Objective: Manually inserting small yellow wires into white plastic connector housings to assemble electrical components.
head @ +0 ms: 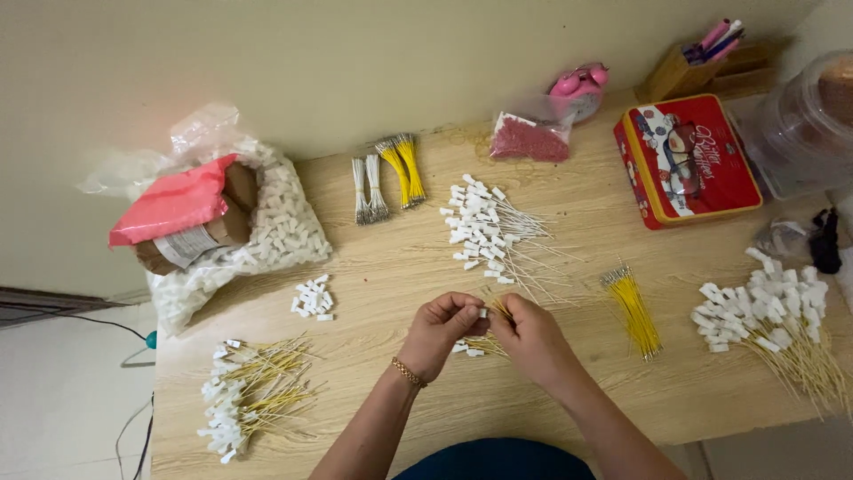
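Pinching a small white connector [482,312] at frame centre, left hand [440,333] and right hand [531,338] fingers grip closed; slippage could drop it among yellow wires [484,345] beneath.

Our left hand [442,327] and right hand [526,334] meet over the desk [409,267], a small connector [482,312] between them. Beyond the hands lies a heap of wired connectors [489,233]; left of the left hand, loose connectors [313,298]; right of the right hand, a wire bundle [633,308].
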